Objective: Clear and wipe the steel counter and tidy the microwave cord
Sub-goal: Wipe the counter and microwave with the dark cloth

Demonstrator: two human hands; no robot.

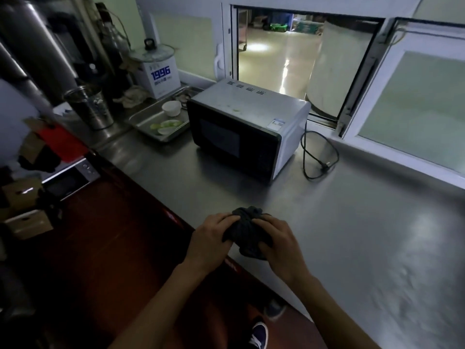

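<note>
A dark grey cloth is bunched up at the near edge of the steel counter. My left hand grips its left side and my right hand grips its right side. Behind them stands a silver microwave with a dark door. Its black cord lies in a loose loop on the counter to the microwave's right, with the plug at the loop's near right.
A steel tray with a white bowl and green scraps sits left of the microwave. Further left are a steel cup and a white lidded box. An open serving hatch is behind. Red floor lies below on the left.
</note>
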